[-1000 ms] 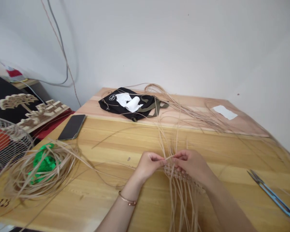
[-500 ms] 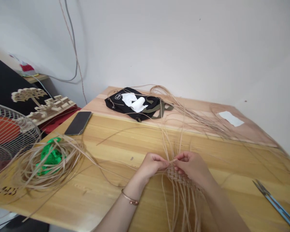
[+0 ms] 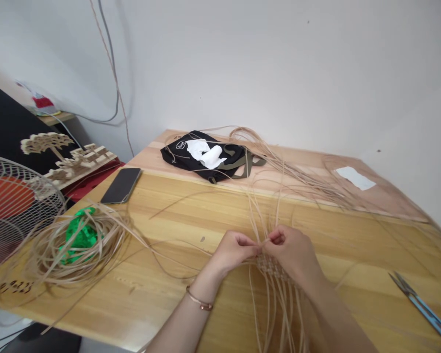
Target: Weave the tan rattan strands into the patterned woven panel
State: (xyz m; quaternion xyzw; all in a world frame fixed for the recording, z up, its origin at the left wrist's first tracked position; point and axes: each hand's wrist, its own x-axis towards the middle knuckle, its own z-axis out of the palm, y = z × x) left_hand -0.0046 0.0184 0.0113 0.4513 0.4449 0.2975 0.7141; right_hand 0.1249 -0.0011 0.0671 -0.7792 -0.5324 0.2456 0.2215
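A small woven piece of tan cane strips (image 3: 271,267) lies on the table in front of me, with long loose strips running away at the top and toward me at the bottom. My left hand (image 3: 235,252) pinches a strip at its upper left edge between thumb and fingers. Close beside it, my right hand (image 3: 288,250) is closed in a pinch on a strip at the same edge and covers part of the weave. The fingertips of both hands almost meet. A bracelet (image 3: 199,300) circles my left wrist.
A coil of strips (image 3: 110,223) with green wrapping (image 3: 81,233) lies left, near a phone (image 3: 121,185) and a fan (image 3: 18,196). Behind are a black bag (image 3: 172,156) with white paper (image 3: 209,156) and more strips (image 3: 297,171). Blue-handled snips (image 3: 422,306) lie right.
Both hands stay at the upper edge of the weave, with fingertips slightly closer together. The right hand has turned a little. The whole view has shifted slightly.
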